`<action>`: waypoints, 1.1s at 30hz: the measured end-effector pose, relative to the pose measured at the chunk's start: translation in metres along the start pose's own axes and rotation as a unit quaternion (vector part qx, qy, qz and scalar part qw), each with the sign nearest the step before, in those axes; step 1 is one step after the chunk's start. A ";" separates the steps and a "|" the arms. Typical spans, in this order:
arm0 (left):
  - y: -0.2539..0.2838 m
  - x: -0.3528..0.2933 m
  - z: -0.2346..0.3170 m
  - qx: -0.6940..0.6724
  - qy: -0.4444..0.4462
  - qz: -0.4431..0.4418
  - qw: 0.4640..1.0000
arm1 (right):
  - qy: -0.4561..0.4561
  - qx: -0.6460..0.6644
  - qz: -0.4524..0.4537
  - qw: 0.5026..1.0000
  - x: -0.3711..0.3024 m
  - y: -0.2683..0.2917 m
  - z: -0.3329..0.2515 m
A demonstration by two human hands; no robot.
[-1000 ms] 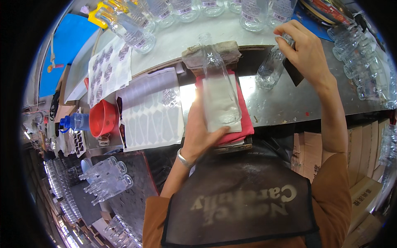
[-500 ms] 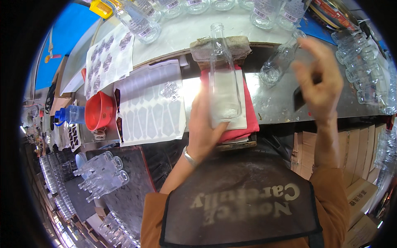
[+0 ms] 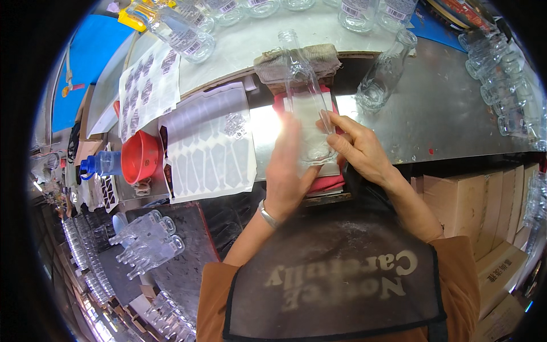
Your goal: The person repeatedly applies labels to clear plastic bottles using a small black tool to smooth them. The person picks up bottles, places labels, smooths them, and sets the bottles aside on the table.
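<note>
A clear glass bottle (image 3: 302, 80) lies on its back on a padded rest in front of me, its neck pointing away over a rolled grey cloth (image 3: 325, 61). My left hand (image 3: 286, 165), partly blurred, closes along the bottle's left side with its thumb at the base. On the other side, my right hand (image 3: 364, 149) has its fingers and thumb closed on the bottle's right edge near the base. Whether a thin film also sits in those fingers, I cannot make out. Beneath the bottle are pale sheets and a red cloth (image 3: 279, 102).
A second clear bottle (image 3: 380, 80) stands to the right on the metal table. Left lie a sheet of tie-shaped labels (image 3: 199, 162), a printed sheet (image 3: 142, 85) and a red bowl (image 3: 138, 158). Labelled bottles (image 3: 191, 45) line the back; cardboard boxes (image 3: 456, 199) stand lower right.
My right hand has come down and left from above the table to the bottle's right side. The bottle has tilted slightly. A dark flat thing under that hand no longer shows.
</note>
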State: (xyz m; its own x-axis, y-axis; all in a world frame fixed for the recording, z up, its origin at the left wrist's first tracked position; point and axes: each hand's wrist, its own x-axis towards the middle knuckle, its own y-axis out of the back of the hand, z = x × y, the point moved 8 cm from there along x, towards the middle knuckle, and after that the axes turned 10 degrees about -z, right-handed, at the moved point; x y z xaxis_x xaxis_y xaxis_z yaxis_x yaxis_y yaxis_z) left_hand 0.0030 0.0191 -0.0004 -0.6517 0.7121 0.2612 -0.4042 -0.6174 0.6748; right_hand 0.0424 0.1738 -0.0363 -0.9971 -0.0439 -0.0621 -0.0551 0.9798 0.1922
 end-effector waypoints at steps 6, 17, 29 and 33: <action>-0.008 -0.004 -0.011 -0.072 0.044 -0.037 0.996 | -0.003 0.015 0.012 1.000 -0.001 0.001 0.002; 0.002 -0.018 -0.026 -0.054 0.043 -0.073 0.995 | -0.049 0.071 0.038 0.996 -0.010 -0.007 0.004; 0.185 -0.097 -0.267 0.382 0.422 0.064 0.819 | -0.042 0.114 0.087 0.989 -0.023 0.022 0.023; 0.166 -0.088 -0.237 0.380 0.391 0.040 0.837 | -0.050 0.105 0.093 0.989 -0.021 0.016 0.022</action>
State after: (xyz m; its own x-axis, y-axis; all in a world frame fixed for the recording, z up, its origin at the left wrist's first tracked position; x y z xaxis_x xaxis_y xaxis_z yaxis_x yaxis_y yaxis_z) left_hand -0.1586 -0.2253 -0.0752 -0.9983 0.0576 -0.0050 -0.0079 -0.0498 0.9987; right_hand 0.0635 0.1945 -0.0537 -0.9782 0.1498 -0.1439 0.1509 0.9885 0.0030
